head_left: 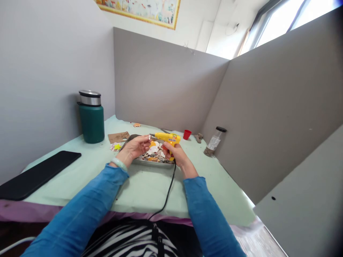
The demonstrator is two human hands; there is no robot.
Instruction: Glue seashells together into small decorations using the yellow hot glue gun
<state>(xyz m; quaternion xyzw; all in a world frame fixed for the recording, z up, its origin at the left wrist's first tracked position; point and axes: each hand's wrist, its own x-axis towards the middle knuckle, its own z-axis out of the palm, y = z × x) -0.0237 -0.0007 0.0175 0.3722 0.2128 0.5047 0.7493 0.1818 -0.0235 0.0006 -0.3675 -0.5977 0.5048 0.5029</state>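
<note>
Glue gun (164, 136): smooth yellow plastic, gripped in our right hand (174, 154) above the shiny metal tray (152, 163).
Left hand (136, 146): we pinch a small pale piece (149, 137) just beside the nozzle (152, 135).
Bottle (92, 123): cylindrical, matte green.

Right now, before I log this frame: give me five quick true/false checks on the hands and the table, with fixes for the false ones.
1. The right hand grips a yellow plastic glue gun. True.
2. The left hand pinches a small pale piece close to the gun's thin metal nozzle. True.
3. The thin metal nozzle points away from the left hand. False: it points toward the left hand's fingertips.
4. A tall green cylindrical bottle with a silver lid is left of the shallow metal tray of mixed small pieces. True.
5. That bottle is lying on its side. False: it stands upright.
</note>
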